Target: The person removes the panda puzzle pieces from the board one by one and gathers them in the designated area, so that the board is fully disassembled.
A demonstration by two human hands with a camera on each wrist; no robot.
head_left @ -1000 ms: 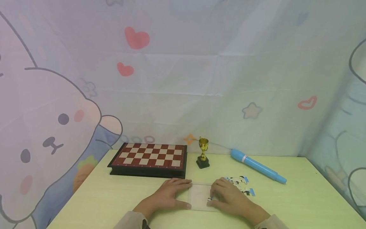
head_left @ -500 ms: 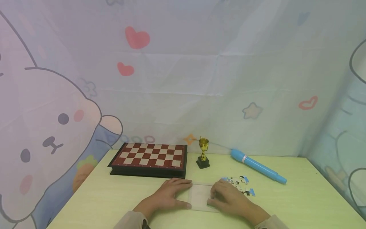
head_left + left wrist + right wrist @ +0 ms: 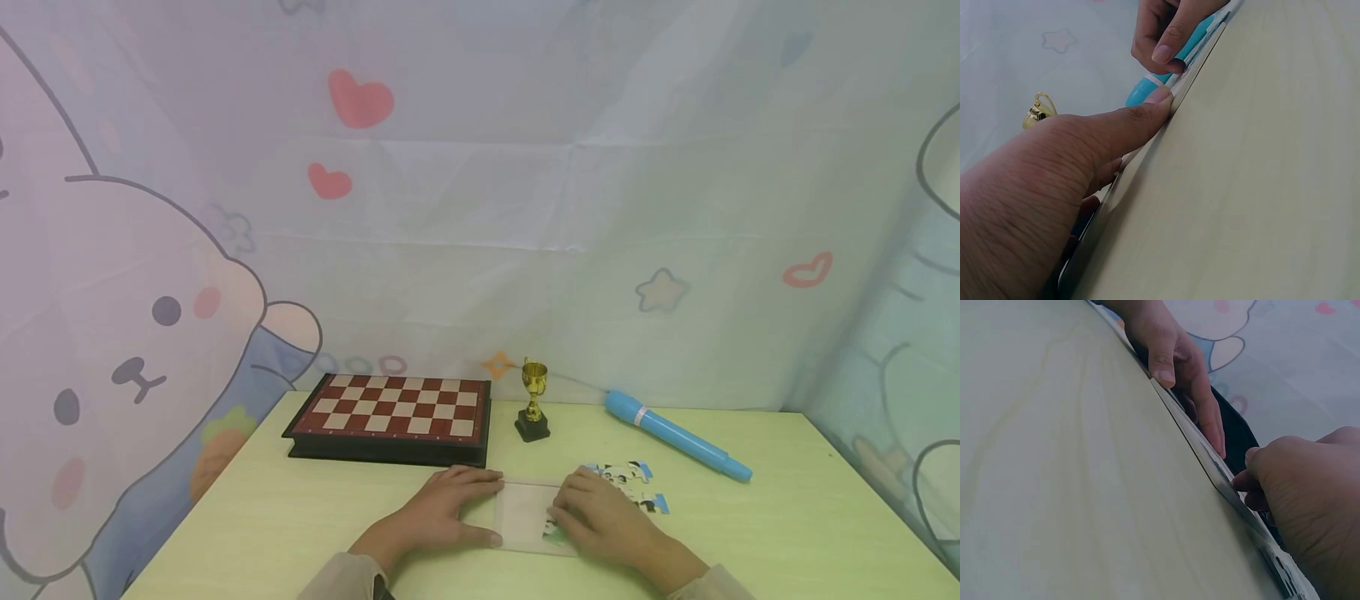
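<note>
A flat pale puzzle tray (image 3: pixel 521 510) lies on the table between my hands. My left hand (image 3: pixel 442 512) rests at its left end, thumb near the front corner and fingers extended toward the back corner. In the left wrist view, that thumb (image 3: pixel 1147 112) presses on the tray's edge. My right hand (image 3: pixel 606 518) has curled fingers over the tray's right part, holding a small puzzle piece (image 3: pixel 552 532) printed in green, black and white. The hand covers some of the piece. Behind it lie several joined or overlapping panda-print puzzle pieces (image 3: pixel 630 475), partly hidden.
A folded chessboard box (image 3: pixel 397 412) stands at the back left. Beside it is a small gold trophy cup (image 3: pixel 533 400) on a black base. A blue pen-shaped tube (image 3: pixel 678 437) lies at the back right. A printed cloth (image 3: pixel 480 208) hangs behind the table (image 3: pixel 787 517).
My right thumb has shifted slightly up and away from me. More of the puzzle piece now shows, lying flatter in the tray with its green part visible. My left hand has stayed in place.
</note>
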